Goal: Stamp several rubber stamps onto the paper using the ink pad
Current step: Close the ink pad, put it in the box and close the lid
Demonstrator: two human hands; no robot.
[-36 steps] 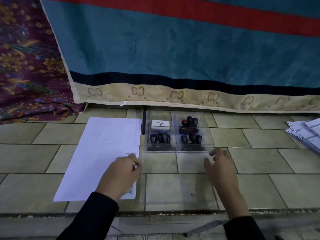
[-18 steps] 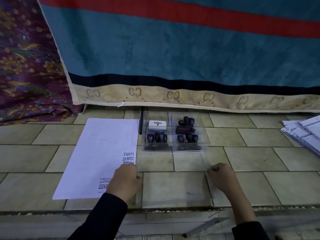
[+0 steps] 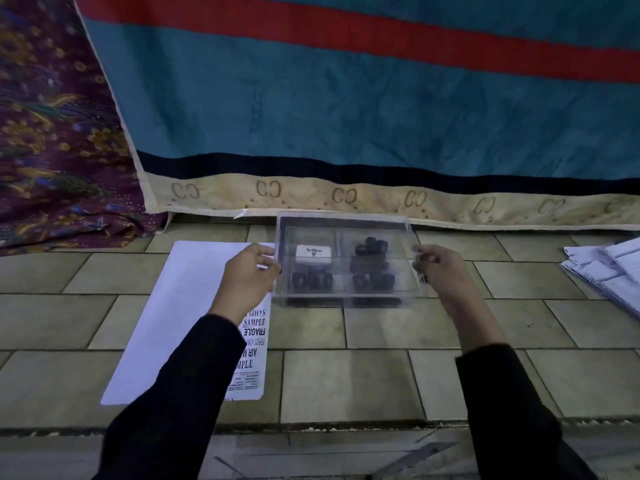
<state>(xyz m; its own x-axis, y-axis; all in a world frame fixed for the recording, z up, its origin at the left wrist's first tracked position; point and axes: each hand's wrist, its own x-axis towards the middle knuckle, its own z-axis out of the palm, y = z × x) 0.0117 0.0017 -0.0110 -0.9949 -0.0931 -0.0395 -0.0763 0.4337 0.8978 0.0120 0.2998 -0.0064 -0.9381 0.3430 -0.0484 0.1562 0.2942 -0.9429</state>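
A clear plastic box stands on the tiled floor. It holds a white Artline ink pad and several dark rubber stamps in compartments. A clear lid sits just over the box, covering it. My left hand grips the lid's left edge and my right hand grips its right edge. Whether the lid rests on the box I cannot tell. A white paper lies left of the box, with black stamped words along its right side, partly under my left sleeve.
A stack of printed papers lies on the tiles at the far right. A blue and red cloth hangs right behind the box, and a purple floral cloth is at the left. A step edge runs near me.
Both hands gripped the clear lid that lay on the tiles in front of the box, lifted it and carried it forward over the box.
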